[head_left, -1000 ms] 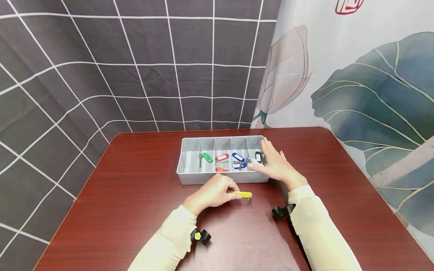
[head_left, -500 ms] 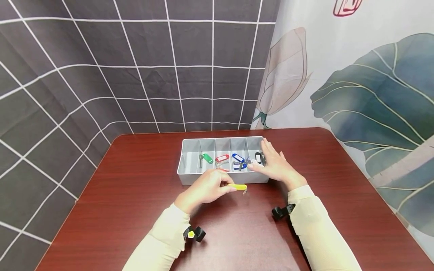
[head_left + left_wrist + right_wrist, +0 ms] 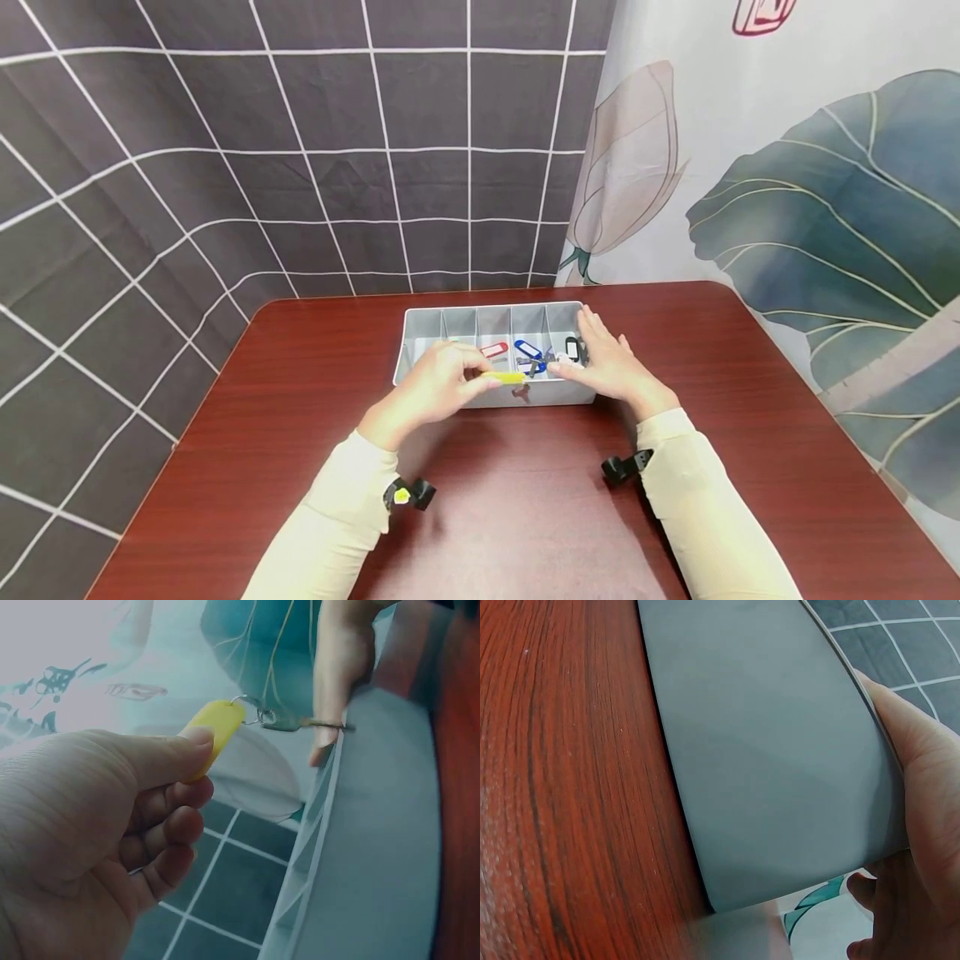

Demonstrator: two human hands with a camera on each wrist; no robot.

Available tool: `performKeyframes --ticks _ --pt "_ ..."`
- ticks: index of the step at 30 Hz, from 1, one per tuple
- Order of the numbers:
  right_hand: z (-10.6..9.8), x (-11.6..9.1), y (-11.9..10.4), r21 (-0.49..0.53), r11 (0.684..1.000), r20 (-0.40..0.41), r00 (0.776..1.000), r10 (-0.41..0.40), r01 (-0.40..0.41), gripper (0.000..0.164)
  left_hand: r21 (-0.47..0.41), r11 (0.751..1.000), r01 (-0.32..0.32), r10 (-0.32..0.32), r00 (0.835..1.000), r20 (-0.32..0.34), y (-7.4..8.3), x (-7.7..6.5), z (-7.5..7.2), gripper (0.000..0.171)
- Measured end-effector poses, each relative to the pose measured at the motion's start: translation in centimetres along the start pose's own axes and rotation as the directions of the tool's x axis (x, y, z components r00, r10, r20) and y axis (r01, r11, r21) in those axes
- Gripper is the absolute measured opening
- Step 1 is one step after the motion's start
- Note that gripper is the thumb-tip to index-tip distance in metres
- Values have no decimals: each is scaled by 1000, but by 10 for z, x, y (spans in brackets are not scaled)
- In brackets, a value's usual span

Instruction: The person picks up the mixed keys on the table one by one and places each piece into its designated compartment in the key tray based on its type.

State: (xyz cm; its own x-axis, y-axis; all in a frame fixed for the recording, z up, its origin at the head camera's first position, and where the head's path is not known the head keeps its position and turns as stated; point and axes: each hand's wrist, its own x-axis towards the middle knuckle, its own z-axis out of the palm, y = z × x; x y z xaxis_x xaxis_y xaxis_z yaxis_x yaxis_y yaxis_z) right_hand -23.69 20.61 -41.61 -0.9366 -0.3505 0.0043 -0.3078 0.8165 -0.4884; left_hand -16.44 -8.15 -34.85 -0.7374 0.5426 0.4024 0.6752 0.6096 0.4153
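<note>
My left hand (image 3: 431, 383) pinches a yellow key tag (image 3: 219, 726) between thumb and forefinger, above the front rim of a grey divided tray (image 3: 551, 395). From the tag's ring hangs a key (image 3: 289, 721). My right hand (image 3: 613, 367) holds the tray's front right corner, thumb over the front rim and fingers along the right end. Inside the tray a red key tag (image 3: 493, 350) lies in the middle compartment, blue key tags (image 3: 527, 349) to its right, and a black key tag (image 3: 572, 348) in the rightmost one. My left hand mostly hides a green tag in the second compartment.
The tray stands toward the far edge of a reddish-brown table (image 3: 495, 517). Behind it hang a dark grey gridded cloth (image 3: 427, 183) and a white cloth with leaf prints (image 3: 825, 242). Small cameras are strapped to both wrists.
My left hand has moved away from me and leftward with the yellow key tag, from in front of the tray to over its front rim. My right hand stays in place.
</note>
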Motion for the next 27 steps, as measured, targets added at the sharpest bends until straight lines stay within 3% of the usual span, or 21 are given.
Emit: performKeyframes --ticks 7,14,20,27 --pt "0 1 1 -2 1000 6 1000 1 -1 115 2 999 47 -47 998 -48 -13 4 -24 6" --pt "0 0 0 9 1000 9 1000 -1 1 114 -1 991 136 -136 988 -77 -29 2 -43 6" --pt "-1 -1 0 14 1000 14 1000 6 -6 115 19 984 177 -174 978 -118 -43 -4 -56 7" --pt "-2 -2 -1 20 1000 23 1000 3 -4 115 38 967 252 -242 955 -171 -58 -15 -62 9"
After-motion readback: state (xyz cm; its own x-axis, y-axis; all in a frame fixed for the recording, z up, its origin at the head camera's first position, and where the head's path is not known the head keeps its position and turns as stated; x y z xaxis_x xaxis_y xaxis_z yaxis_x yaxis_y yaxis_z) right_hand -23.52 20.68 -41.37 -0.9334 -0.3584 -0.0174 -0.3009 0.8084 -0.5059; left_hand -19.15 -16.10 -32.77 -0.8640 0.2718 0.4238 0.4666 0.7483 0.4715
